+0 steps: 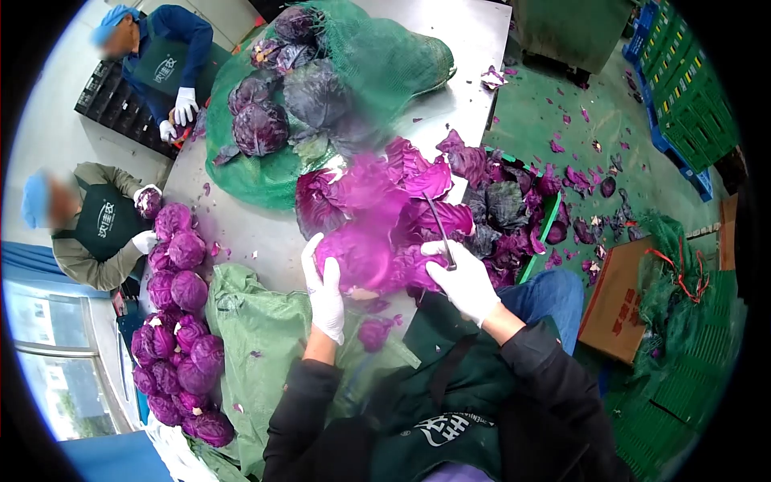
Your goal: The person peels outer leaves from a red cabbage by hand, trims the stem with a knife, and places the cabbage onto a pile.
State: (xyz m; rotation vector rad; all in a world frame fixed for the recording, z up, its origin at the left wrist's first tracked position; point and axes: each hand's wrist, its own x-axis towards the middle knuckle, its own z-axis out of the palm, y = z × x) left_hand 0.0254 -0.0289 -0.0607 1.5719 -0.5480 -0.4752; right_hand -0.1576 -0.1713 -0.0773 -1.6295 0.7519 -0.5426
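My gloved left hand (pixel 325 293) grips the side of a red cabbage (pixel 353 259), its thumb and fingers spread around the curve. The cabbage's far side is smeared by motion and by a purple blur. My gloved right hand (pixel 467 287) is closed on a knife (pixel 441 229), whose narrow dark blade points away from me over loose leaves. Peeled outer leaves (pixel 422 170) lie just beyond both hands. Further up the table, a green mesh sack (pixel 377 60) lies open around several unpeeled red cabbages (pixel 317 92).
Several peeled cabbages (pixel 189 293) line the table's left side, beside a green woven sack (pixel 257 337). A crate of leaves (pixel 506 205) stands to my right, near a cardboard box (pixel 614 301). Two co-workers (pixel 100 221) (pixel 173 60) work at left. Leaf scraps litter the floor.
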